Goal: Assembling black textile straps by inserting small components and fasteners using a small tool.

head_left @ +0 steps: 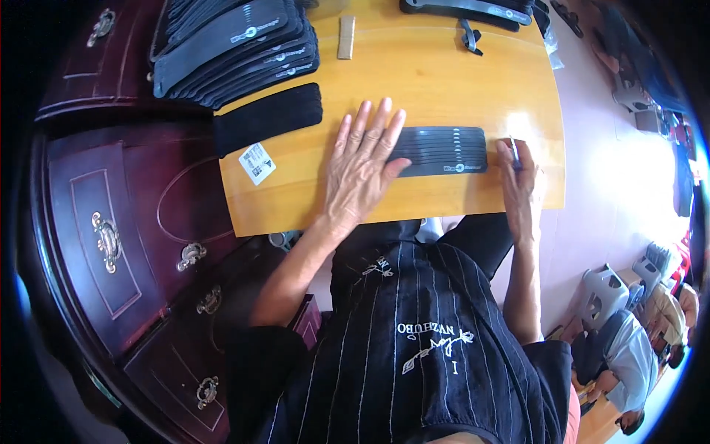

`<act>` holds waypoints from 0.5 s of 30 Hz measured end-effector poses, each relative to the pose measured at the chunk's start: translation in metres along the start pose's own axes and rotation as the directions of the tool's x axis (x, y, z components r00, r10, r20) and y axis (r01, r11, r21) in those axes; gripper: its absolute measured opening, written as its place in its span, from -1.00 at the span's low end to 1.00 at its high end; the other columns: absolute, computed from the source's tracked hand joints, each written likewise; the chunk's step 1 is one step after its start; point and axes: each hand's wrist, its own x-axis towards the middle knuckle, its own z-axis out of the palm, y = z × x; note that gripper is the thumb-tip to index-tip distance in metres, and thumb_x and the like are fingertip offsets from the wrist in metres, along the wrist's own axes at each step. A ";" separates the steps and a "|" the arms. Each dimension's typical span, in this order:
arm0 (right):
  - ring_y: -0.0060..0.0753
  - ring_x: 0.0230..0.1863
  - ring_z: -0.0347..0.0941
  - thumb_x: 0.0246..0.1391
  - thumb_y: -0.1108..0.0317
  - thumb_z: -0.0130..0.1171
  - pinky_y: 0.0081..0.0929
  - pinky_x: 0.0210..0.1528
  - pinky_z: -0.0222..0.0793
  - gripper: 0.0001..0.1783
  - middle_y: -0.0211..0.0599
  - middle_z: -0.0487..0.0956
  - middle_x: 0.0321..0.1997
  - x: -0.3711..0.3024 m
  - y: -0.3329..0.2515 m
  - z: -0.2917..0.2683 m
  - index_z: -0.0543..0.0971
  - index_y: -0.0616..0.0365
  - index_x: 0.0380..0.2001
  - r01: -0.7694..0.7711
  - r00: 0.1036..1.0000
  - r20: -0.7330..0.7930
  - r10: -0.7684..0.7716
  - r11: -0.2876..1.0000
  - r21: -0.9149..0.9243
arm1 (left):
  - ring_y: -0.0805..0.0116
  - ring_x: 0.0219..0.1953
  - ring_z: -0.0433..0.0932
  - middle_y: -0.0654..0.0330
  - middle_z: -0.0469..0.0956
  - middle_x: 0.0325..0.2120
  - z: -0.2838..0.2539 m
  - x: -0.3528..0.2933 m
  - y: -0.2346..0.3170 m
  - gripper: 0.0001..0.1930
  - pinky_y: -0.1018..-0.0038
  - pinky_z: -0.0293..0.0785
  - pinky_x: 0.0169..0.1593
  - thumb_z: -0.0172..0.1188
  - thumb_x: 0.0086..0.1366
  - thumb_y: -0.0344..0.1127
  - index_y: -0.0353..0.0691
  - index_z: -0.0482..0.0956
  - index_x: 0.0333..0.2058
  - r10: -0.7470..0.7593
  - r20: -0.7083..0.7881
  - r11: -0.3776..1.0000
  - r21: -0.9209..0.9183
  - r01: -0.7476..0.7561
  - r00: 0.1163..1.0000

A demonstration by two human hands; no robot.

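Note:
My left hand (362, 163) lies flat and open on the table, fingers spread, its thumb side over the left end of a fanned row of black strips with pale printing (440, 152). The hand hides that end of the strips. Just beyond their right end, my right hand (521, 174) is closed on a slim, pointed tool (515, 154), its upper end pale and its lower part dark. The fingers cover much of it, so its kind is unclear. To the left of my left hand rest a plain black stack of strips (270, 117) and a white printed label (257, 163).
A tall pile of black printed strips (237, 55) fills the table's far left; more strips (473, 9) lie at the far right. A tan strip (346, 37) and a small black strap (470, 38) lie between. Dark red drawers (103, 237) flank the table; people and grey stools (603, 296) are rightward.

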 end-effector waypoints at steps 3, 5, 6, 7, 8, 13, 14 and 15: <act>-0.18 -0.37 0.50 0.22 0.05 0.01 -0.31 -0.27 0.38 -0.58 -0.03 0.55 -0.44 0.002 -0.023 0.010 0.49 0.26 -0.22 0.005 1.000 -0.006 -0.005 0.997 -0.073 | 0.03 0.35 -0.03 0.07 0.03 0.31 0.003 -0.002 -0.004 -0.36 0.16 -0.11 0.34 -0.20 0.34 0.13 -0.05 0.09 0.30 -0.006 0.012 1.000 0.022 0.006 1.000; -0.15 -0.38 0.51 0.21 0.03 0.02 -0.29 -0.29 0.38 -0.57 -0.03 0.56 -0.46 0.000 -0.028 0.011 0.48 0.26 -0.24 -0.037 0.999 -0.008 0.036 0.988 -0.151 | 0.03 0.35 -0.02 0.06 0.02 0.31 0.006 0.002 -0.002 -0.36 0.16 -0.10 0.34 -0.20 0.34 0.12 -0.06 0.09 0.30 0.003 0.005 0.999 0.034 -0.003 1.000; -0.15 -0.38 0.51 0.21 0.03 0.02 -0.29 -0.29 0.38 -0.57 -0.03 0.56 -0.46 -0.002 -0.031 0.014 0.48 0.26 -0.24 -0.044 0.999 -0.022 0.041 0.987 -0.154 | 0.05 0.35 -0.02 0.06 0.02 0.32 0.007 -0.001 -0.002 -0.35 0.17 -0.11 0.35 -0.19 0.33 0.13 -0.07 0.08 0.30 -0.002 0.012 0.998 0.056 0.001 1.000; -0.14 -0.40 0.51 0.19 0.02 0.04 -0.29 -0.30 0.38 -0.56 -0.05 0.56 -0.48 -0.001 -0.033 0.018 0.49 0.26 -0.27 -0.013 1.000 -0.025 0.009 0.981 -0.195 | 0.07 0.35 -0.02 0.07 0.02 0.32 0.008 -0.002 -0.002 -0.34 0.18 -0.12 0.35 -0.17 0.33 0.14 -0.08 0.07 0.30 -0.007 0.019 0.997 0.080 0.006 1.000; -0.13 -0.43 0.51 0.17 0.01 0.07 -0.28 -0.31 0.38 -0.56 -0.07 0.57 -0.50 0.001 -0.034 0.020 0.49 0.25 -0.30 0.018 0.999 -0.025 -0.024 0.972 -0.236 | 0.07 0.35 -0.02 0.07 0.02 0.32 0.008 -0.003 -0.003 -0.34 0.18 -0.12 0.35 -0.17 0.33 0.14 -0.08 0.07 0.30 0.005 0.018 0.997 0.076 -0.006 1.000; -0.16 -0.49 0.51 0.06 0.00 0.20 -0.33 -0.36 0.39 -0.57 -0.13 0.55 -0.57 0.021 -0.004 0.018 0.52 0.23 -0.38 0.042 0.997 0.067 -0.029 0.979 -0.197 | 0.08 0.37 -0.07 0.06 0.02 0.31 -0.008 -0.006 -0.007 -0.35 0.21 -0.17 0.36 -0.20 0.37 0.10 -0.14 0.04 0.30 -0.020 -0.063 0.923 -0.384 -0.005 0.998; -0.19 -0.50 0.51 0.07 0.06 0.20 -0.33 -0.38 0.38 -0.62 -0.13 0.53 -0.58 0.023 0.000 0.018 0.51 0.21 -0.41 0.057 0.991 0.124 -0.044 0.994 -0.096 | 0.11 0.37 -0.07 0.05 0.03 0.31 -0.012 -0.011 -0.007 -0.39 0.23 -0.16 0.36 -0.20 0.40 0.01 -0.20 0.03 0.30 -0.046 -0.112 0.858 -0.513 -0.018 0.993; -0.21 -0.51 0.50 0.08 0.11 0.20 -0.34 -0.41 0.36 -0.67 -0.14 0.52 -0.60 0.023 0.003 0.019 0.49 0.20 -0.43 0.067 0.981 0.181 -0.067 0.998 0.008 | 0.11 0.37 -0.07 0.05 0.03 0.31 -0.017 -0.019 -0.004 -0.39 0.23 -0.16 0.36 -0.20 0.40 0.01 -0.20 0.03 0.30 -0.046 -0.115 0.859 -0.511 -0.019 0.992</act>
